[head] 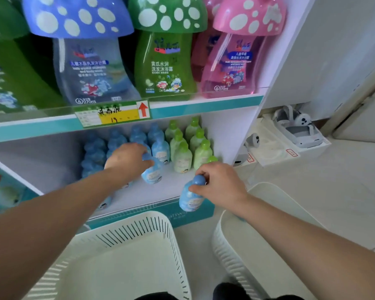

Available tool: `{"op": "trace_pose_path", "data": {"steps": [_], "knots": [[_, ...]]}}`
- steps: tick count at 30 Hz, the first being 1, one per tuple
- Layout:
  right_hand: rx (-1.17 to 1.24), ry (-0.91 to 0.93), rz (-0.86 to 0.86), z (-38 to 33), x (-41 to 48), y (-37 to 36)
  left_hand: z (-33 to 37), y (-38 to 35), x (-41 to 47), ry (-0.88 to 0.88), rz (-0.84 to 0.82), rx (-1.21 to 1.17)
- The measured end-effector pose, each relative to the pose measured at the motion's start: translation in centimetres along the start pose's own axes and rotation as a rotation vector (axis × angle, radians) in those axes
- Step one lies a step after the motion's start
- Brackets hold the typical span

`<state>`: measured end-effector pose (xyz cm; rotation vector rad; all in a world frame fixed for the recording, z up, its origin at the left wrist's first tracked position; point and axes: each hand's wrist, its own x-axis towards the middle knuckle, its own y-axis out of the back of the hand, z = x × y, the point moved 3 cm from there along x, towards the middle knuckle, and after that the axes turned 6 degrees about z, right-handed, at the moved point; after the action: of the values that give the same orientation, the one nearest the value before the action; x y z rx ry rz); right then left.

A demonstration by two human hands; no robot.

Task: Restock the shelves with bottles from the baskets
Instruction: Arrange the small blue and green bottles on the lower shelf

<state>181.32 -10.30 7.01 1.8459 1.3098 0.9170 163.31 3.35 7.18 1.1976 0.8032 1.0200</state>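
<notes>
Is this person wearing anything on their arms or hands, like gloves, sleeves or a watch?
Nothing shows. The left hand and right hand are ungloved, with no ring visible on the fingers in view. The left forearm and right forearm are bare right to the picture's edge: no sleeve, watch, bracelet or marking appears.

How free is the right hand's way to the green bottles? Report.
Probably free: the right hand hovers just in front of the green bottles, with nothing between. But it grips a blue bottle, so it could not take one.
</notes>
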Motion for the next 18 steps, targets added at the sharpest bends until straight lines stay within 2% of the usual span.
{"op": "trace_pose_path", "data": {"steps": [10,18], "knots": [[0.005,-0.03,-0.04,0.6,0.8,-1.8,-3.0,-3.1,3.8,-0.049,-0.067,0.201],[0.013,-0.027,-0.048,0.6,0.7,-2.4,-2.9,-3.9,4.7,-0.053,-0.124,0.257]]}}
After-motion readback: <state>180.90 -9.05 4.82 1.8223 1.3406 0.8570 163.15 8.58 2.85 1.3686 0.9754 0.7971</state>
